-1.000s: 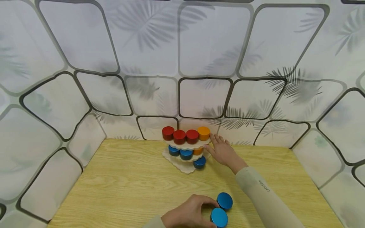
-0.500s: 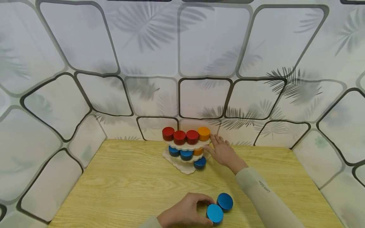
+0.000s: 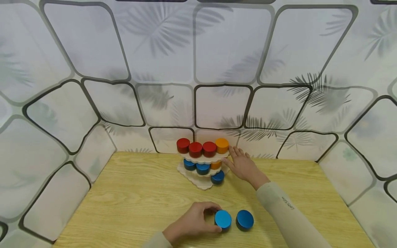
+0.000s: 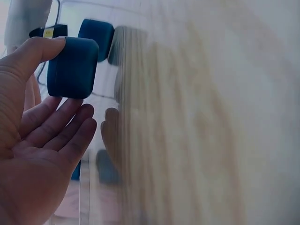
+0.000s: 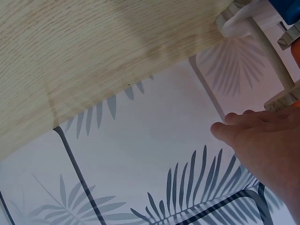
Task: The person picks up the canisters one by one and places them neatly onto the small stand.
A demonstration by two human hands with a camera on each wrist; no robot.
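My left hand (image 3: 193,222) pinches a light-blue round tin (image 3: 223,219) between thumb and fingers, low over the front of the table. In the left wrist view the tin (image 4: 72,68) stands between the thumb and fingertips. Just right of it lies a second, darker blue tin (image 3: 244,220), apart from the hand. My right hand (image 3: 243,166) lies with fingers extended at the right side of a tiered wooden stand (image 3: 198,181). In the right wrist view the right hand (image 5: 265,140) is at a tier's edge; exact contact is hard to see.
On the stand's top tier sit red tins (image 3: 195,149) and an orange tin (image 3: 221,145). Blue tins (image 3: 203,168) and another orange one (image 3: 215,164) are on the middle tier, and a blue tin (image 3: 217,177) is at the bottom. A patterned wall (image 3: 223,106) rises behind the table (image 3: 133,193).
My left hand has drawn the light-blue tin left and farther from me, away from the darker blue tin. The right hand and the stand look unmoved.
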